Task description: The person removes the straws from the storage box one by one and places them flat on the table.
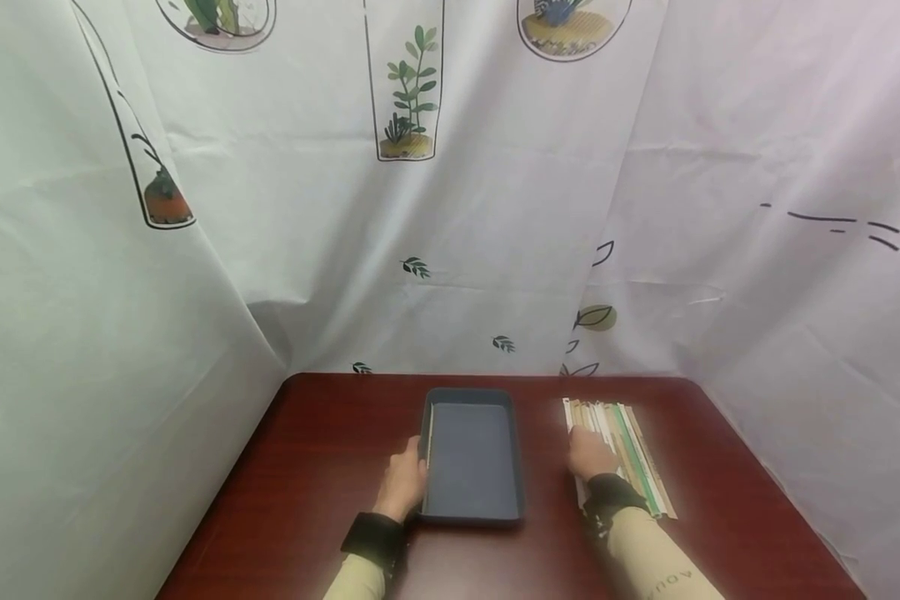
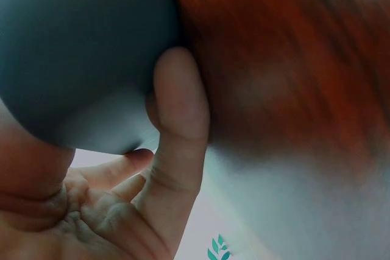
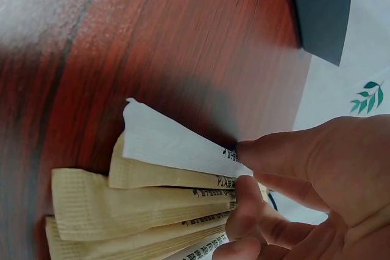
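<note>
A dark grey rectangular tray [image 1: 471, 467] lies on the table. My left hand [image 1: 402, 482] grips its left wall; in the left wrist view the fingers curl about the tray's dark edge [image 2: 91, 59]. Along the inside of that wall runs a thin pale strip [image 1: 430, 450], too small to identify. To the right, a row of paper-wrapped chopsticks [image 1: 633, 450] is spread out, in white, tan and green wrappers. At its left end my right hand [image 1: 592, 454] pinches a white paper-wrapped pair of chopsticks [image 3: 173, 141] between thumb and fingers. Tan wrapped chopsticks [image 3: 146, 202] lie beside it.
The dark red wooden table [image 1: 300, 467] carries both tray and chopsticks. White cloth curtains [image 1: 495, 225] printed with plants close in the table at the back and both sides.
</note>
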The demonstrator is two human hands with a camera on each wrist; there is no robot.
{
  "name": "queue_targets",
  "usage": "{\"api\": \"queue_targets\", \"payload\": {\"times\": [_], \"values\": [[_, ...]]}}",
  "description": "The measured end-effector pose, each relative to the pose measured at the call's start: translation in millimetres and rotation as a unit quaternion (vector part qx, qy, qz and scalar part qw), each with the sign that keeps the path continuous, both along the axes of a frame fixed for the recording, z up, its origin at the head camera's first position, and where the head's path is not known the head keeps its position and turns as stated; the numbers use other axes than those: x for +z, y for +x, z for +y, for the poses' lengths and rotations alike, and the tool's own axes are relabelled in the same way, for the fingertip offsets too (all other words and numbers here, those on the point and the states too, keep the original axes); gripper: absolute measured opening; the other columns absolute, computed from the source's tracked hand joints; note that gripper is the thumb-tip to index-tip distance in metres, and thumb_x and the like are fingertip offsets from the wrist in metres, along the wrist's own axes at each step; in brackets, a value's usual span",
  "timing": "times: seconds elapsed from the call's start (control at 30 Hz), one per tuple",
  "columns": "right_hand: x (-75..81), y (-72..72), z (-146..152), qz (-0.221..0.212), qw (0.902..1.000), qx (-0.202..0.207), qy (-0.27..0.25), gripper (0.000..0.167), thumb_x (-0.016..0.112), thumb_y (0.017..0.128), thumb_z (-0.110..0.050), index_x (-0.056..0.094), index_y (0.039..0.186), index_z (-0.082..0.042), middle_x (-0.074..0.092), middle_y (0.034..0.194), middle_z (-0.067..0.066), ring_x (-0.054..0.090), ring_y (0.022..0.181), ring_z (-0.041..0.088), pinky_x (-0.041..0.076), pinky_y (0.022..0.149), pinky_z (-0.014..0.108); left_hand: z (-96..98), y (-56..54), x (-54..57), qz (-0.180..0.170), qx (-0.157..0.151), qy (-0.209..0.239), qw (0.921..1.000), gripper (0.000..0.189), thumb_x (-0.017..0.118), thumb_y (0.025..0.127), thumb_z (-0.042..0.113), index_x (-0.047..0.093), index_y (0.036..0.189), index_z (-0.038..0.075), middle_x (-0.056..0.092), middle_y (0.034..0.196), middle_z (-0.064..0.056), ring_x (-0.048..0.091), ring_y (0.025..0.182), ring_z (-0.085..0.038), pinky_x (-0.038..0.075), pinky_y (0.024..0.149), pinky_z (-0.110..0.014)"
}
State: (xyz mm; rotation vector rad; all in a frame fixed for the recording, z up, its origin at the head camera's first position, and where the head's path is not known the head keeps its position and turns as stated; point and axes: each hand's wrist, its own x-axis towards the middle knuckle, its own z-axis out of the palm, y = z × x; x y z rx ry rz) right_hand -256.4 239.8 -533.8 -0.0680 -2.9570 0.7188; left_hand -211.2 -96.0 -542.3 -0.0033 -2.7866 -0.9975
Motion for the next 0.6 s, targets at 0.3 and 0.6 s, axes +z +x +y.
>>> {"api": "queue_targets", "payload": {"times": [0.3,0.6], "values": [[-0.7,-1.2,0.7,0.0,1.0,-0.004,0.003,0.006,0.056,0.083,-0.002,0.06,0.088,-0.005,0.067,0.084,0.017,0.065,0.074,0.037,0.05,0.063,0.059,0.5,-0.7,-0.2,-0.009,0.005,0.011,0.9999,0.042,0.061,0.099,0.008,0.054,0.141,0.004,0.071,0.106,-0.027,0.071,0.084,-0.037,0.055,0.07,-0.052],[-11.6,-6.9,3.6,0.001,0.9999,-0.011,0.007,0.007,0.056,0.084,-0.004,0.061,0.089,-0.005,0.067,0.087,0.019,0.066,0.078,0.04,0.051,0.063,0.059,-0.1,-0.1,0.7,-0.008,0.002,0.007,0.9999,0.042,0.061,0.099,0.007,0.054,0.139,0.004,0.071,0.103,-0.026,0.07,0.079,-0.036,0.053,0.066,-0.051]]}}
